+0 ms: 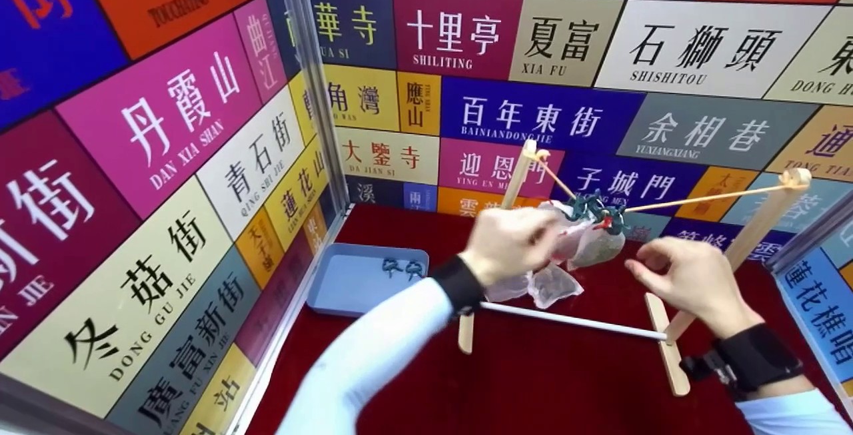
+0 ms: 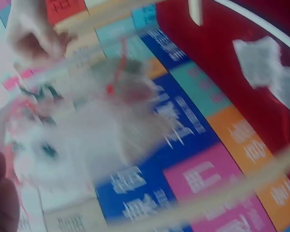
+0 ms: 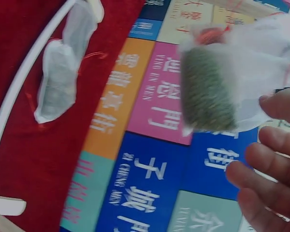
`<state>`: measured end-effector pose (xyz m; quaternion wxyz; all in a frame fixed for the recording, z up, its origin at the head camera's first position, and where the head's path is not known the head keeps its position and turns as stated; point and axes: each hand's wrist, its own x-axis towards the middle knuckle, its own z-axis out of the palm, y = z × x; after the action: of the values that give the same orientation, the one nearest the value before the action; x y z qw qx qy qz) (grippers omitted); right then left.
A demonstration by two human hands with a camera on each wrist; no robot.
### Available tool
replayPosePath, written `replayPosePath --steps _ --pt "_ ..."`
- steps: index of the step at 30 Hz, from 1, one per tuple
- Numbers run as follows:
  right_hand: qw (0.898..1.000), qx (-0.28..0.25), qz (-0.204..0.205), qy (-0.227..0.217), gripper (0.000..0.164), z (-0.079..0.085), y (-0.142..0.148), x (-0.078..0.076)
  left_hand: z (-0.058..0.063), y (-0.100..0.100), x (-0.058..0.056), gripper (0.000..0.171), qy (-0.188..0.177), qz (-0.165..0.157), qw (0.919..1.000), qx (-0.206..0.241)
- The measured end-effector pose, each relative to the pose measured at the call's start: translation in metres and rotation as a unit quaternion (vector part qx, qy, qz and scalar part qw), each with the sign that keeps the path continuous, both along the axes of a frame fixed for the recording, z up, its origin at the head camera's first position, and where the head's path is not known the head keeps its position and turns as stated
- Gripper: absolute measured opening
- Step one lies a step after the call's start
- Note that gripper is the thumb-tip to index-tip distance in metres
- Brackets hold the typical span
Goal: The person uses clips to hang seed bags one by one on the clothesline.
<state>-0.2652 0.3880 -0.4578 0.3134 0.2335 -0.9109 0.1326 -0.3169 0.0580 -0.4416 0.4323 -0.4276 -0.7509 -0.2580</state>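
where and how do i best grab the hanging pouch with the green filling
Probably pinch the pouch by its filled lower end, coming from the person's right: it hangs below the cord with that end dangling free, and the right hand is beside it, nothing visibly between.

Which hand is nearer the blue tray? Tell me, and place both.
Left. In the head view, the left hand is right of the blue tray, by the hanging bags; the right hand is farther right, near the wooden post.
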Motion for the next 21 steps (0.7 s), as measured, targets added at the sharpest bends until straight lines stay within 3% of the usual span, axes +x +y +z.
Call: replayPosePath --steps 3,6,9,11,14,16,21 --pt "0.999 -0.004 -0.028 -0.038 0.018 -0.015 0.002 0.004 -0.017 -0.034 -0.012 0.011 0.003 0.022 0.9996 0.019" --pt "0.996 -0.001 -0.046 -0.075 0.018 -0.031 0.005 0.007 -0.043 -0.069 -0.024 0.012 -0.008 0.059 0.9978 0.030" --pt "0.991 0.002 -0.062 -0.121 0.019 -0.046 0.007 0.010 -0.076 -0.102 -0.036 0.009 -0.047 0.116 0.9918 0.028" --pt "0.986 0.002 -0.072 -0.148 0.025 -0.054 0.008 0.010 -0.098 -0.122 -0.044 0.006 -0.085 0.162 0.9829 0.014" --pt "0.980 0.000 -0.082 -0.180 0.040 -0.064 0.009 0.009 -0.130 -0.148 -0.054 0.004 -0.158 0.229 0.9604 -0.010" --pt "0.977 0.005 -0.085 -0.197 0.051 -0.069 0.008 0.008 -0.153 -0.164 -0.058 0.006 -0.211 0.266 0.9404 -0.025" --pt "0.969 0.019 -0.094 -0.229 0.074 -0.080 0.002 0.005 -0.205 -0.193 -0.055 0.034 -0.356 0.327 0.8729 -0.062"
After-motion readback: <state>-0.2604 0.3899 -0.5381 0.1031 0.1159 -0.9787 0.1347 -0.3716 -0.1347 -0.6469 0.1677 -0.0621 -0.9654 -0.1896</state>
